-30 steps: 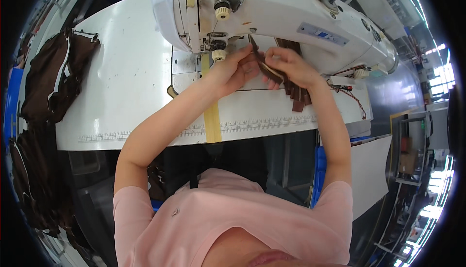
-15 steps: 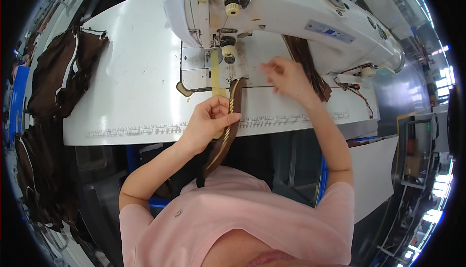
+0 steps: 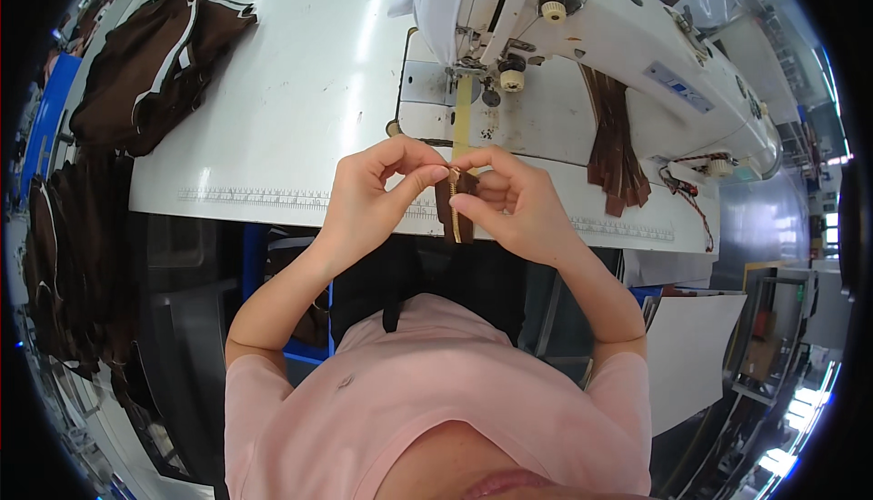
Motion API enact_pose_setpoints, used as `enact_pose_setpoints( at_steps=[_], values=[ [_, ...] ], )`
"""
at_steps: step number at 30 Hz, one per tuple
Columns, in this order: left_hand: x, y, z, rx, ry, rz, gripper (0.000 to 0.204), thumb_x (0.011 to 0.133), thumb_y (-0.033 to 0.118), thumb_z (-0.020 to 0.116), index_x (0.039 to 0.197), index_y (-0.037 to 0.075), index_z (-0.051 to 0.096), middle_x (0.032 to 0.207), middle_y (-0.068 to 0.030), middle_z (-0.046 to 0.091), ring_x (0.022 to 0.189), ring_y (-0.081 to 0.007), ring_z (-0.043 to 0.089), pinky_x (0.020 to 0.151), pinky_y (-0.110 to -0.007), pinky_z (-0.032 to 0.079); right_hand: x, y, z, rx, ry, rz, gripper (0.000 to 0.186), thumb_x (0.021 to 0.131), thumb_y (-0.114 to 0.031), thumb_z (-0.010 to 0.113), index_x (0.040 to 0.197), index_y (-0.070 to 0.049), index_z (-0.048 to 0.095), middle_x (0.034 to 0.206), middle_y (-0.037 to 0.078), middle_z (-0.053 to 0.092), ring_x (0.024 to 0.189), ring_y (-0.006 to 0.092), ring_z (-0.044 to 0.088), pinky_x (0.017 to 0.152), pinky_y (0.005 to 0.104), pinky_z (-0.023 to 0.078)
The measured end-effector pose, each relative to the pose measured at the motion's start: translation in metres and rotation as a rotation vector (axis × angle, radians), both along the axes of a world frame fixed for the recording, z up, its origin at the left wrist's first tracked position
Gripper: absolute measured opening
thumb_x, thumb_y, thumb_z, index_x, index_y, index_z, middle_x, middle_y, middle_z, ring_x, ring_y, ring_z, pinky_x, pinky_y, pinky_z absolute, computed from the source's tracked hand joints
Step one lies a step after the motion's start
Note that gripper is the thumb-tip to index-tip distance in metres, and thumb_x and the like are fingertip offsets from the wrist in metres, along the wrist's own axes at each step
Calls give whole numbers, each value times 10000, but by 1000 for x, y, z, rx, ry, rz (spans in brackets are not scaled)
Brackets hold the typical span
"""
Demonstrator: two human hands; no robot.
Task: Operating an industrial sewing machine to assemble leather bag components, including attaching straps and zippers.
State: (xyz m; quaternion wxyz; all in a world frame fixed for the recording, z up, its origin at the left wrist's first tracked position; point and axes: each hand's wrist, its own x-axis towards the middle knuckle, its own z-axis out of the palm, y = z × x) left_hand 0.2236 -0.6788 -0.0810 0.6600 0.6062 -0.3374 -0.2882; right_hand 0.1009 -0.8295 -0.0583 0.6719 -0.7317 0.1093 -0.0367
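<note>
A brown zipper (image 3: 456, 211) with gold-coloured teeth hangs between my two hands over the near edge of the sewing table. My left hand (image 3: 377, 189) pinches its upper end from the left, thumb against forefinger. My right hand (image 3: 514, 205) grips it from the right, with the thumb across the teeth. Just beyond my fingertips, a yellow tape strip (image 3: 463, 118) runs up the table toward the needle area of the white sewing machine (image 3: 627, 50). Whether a slider is between my fingertips I cannot make out.
A bundle of brown zippers (image 3: 616, 150) lies under the machine's arm on the right. Brown fabric pieces with white edging (image 3: 136, 68) are piled at the far left. A ruler strip (image 3: 259, 197) runs along the table's near edge. A red-and-black cord (image 3: 696, 195) lies at the right.
My right hand has come in from the right and taken hold of the zipper. My left hand has moved to the zipper's upper end. The view has shifted, moving the machine rightward.
</note>
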Motion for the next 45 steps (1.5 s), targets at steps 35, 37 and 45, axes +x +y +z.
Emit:
enact_pose_setpoints(
  at_steps=[35, 37, 45],
  values=[
    [393, 266, 170, 110, -1176, 1004, 378, 931, 359, 602, 856, -10, 634, 604, 8, 489, 552, -74, 379, 514, -258, 311, -1, 68, -57, -337, -235, 325, 146, 955, -93, 522, 1005, 33, 577, 725, 80, 603, 603, 112, 558, 545, 225, 431],
    [341, 168, 159, 224, -1182, 870, 305, 946, 281, 548, 957, -16, 615, 763, -92, 566, 701, -190, 490, 630, -312, 376, 1, 65, -61, -293, -187, 232, 130, 942, -66, 539, 987, 41, 598, 771, 86, 626, 628, 109, 586, 556, 211, 451],
    [162, 108, 82, 400, -1629, 241, 122, 736, 95, 662, 814, 56, 578, 737, -75, 601, 682, -277, 618, 569, -378, 481, 36, 70, -49, -516, -480, 88, 98, 864, -36, 604, 949, 1, 638, 1307, 213, 479, 625, 209, 651, 541, 312, 516]
  ],
)
